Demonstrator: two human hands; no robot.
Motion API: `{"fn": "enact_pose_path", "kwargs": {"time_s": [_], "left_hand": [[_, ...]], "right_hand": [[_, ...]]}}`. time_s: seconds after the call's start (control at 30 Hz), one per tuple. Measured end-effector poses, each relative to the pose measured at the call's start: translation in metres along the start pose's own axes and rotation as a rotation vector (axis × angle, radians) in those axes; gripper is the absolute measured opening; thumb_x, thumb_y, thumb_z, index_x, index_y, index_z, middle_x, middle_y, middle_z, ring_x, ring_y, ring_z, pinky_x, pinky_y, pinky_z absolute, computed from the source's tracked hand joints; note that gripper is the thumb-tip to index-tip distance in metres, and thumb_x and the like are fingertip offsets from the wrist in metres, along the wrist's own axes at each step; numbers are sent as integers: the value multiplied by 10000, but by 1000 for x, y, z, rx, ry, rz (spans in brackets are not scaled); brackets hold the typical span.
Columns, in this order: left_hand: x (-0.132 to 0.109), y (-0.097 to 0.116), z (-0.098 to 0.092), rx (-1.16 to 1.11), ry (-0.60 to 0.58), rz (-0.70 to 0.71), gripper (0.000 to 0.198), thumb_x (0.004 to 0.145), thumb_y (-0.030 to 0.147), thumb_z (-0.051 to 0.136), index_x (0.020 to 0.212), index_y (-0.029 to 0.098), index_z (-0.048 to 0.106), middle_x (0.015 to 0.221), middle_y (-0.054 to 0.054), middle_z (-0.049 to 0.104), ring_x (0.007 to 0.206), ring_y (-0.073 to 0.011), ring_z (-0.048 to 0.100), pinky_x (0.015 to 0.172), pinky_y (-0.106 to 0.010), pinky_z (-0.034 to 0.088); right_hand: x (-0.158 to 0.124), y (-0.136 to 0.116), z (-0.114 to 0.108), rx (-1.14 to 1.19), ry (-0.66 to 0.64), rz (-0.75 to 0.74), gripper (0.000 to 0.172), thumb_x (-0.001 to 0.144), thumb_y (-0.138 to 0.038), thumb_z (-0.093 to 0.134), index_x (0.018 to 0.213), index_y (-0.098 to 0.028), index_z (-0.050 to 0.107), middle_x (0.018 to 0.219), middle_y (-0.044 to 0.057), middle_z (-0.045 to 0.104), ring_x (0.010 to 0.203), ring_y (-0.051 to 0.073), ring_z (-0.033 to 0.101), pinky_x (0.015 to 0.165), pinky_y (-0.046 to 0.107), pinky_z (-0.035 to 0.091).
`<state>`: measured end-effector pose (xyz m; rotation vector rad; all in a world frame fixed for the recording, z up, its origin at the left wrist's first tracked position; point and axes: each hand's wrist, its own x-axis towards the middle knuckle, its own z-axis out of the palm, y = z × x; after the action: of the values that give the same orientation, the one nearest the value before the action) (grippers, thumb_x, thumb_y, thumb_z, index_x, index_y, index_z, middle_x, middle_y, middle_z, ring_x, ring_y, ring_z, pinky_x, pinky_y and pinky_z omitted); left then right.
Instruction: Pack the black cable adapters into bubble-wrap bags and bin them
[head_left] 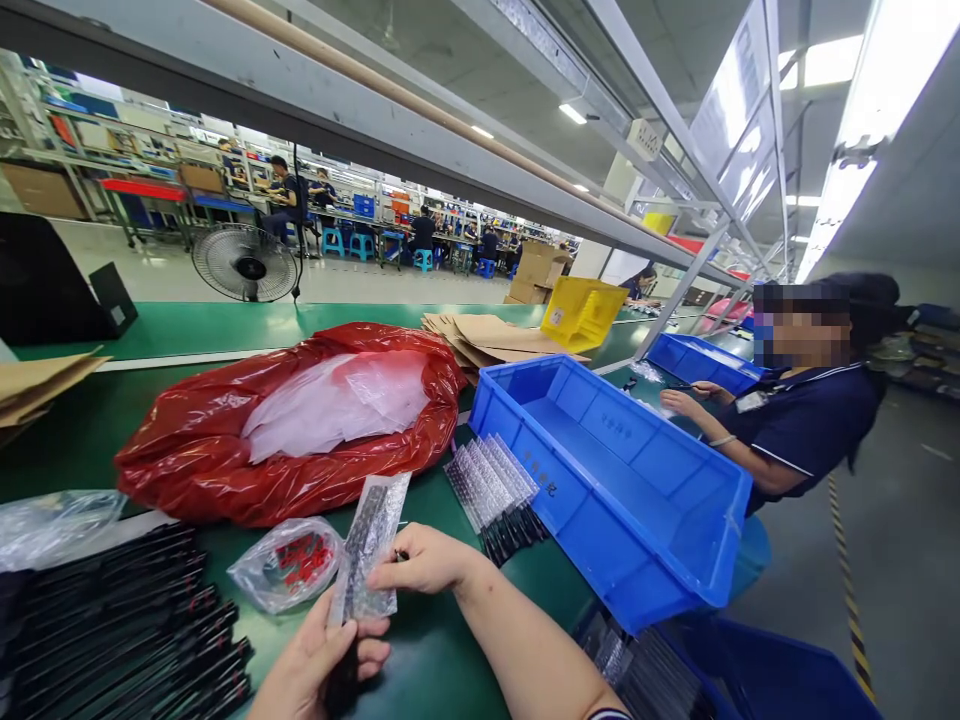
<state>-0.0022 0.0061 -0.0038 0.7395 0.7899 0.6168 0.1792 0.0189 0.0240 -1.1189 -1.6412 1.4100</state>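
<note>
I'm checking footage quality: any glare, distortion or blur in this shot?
Head view: the light strip top right is blown out; the red bag shows glare; wide-angle stretch on the blue bin; left hand, right hand and the bubble pouch they hold look sharp.

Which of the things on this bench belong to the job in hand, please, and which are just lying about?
Likely in use: bubble sleeve in left hand and right hand; black parts; red bag of sleeves; sleeved stack.
Lying about: fan; yellow bin; cardboard sheets.
</note>
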Motion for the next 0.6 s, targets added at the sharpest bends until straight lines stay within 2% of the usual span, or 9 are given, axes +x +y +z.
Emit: {"fn": "enact_pose_path", "kwargs": {"time_s": [0.1,0.17,0.3,0.37,0.5,0.6], "left_hand": [[-1,3,-1,-91,-32,3,795,550,330,770,1244,178,414,1005,-111,662,880,-277,617,793,-371,498],[-1,6,0,-152,-16,4,740,521,324,783,1188,182,495,1061,-98,652,950,-287,598,821,-363,491],[2,10,2,-157,92,-40,687,453,299,814,1089,159,594,916,-73,701,869,-276,625,754,-332,506],[1,10,4,-147,119,-49,697,415,291,826,1064,150,615,852,-68,711,826,-276,633,724,-327,507],[-3,5,11,-110,145,-22,679,436,322,815,1067,164,617,817,-56,712,737,-252,640,636,-297,498],[-6,2,16,-63,159,0,642,421,323,816,1016,161,640,785,-53,708,623,-223,626,558,-276,474]], "right_hand": [[-1,-2,2,-4,-2,-1,458,666,-566,605,549,-141,479,492,-69,374,484,51,308,458,202,240],[-2,-4,4,-61,-45,11,437,659,-549,618,577,-131,516,514,-63,403,502,55,336,476,197,268],[-2,-7,9,-171,-188,90,407,654,-513,643,567,-135,521,491,-73,388,482,47,329,463,188,263],[-2,-7,10,-165,-125,77,405,643,-495,664,545,-145,487,493,-79,366,484,45,311,452,187,242],[3,-4,11,-81,153,30,433,698,-476,610,504,-168,375,482,-85,295,478,46,257,436,200,199],[6,0,13,-52,208,5,431,707,-469,585,496,-172,355,479,-85,281,473,46,244,433,208,184]]}}
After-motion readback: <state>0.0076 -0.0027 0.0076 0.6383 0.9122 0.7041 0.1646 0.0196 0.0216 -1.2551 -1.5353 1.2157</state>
